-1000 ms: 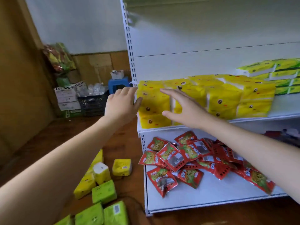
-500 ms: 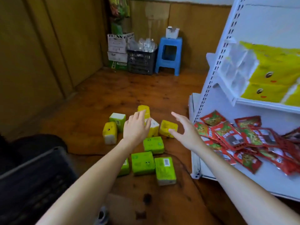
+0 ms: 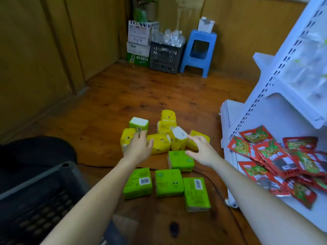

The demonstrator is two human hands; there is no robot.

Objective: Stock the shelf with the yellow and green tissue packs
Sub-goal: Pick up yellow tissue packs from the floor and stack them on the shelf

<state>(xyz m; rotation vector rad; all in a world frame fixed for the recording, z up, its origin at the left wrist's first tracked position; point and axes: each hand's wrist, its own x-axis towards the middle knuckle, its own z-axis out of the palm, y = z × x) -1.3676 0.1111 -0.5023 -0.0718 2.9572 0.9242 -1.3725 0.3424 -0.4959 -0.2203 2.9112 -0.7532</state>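
Head, left hand (image 3: 139,148), right hand (image 3: 203,152), above packs (image 3: 160,144)

My left grip (image 3: 139,149) hovers with fingers spread over the yellow tissue packs (image 3: 160,144) huddled on the wooden floor (image 3: 141,92). My right grip (image 3: 203,152) reaches flat-fingered toward a yellow one standing on end. Nearer me lie four green tissue packs (image 3: 169,183), and to my right stands the white shelf (image 3: 233,117), with red snack packets (image 3: 276,156) heaped on its bottom board.
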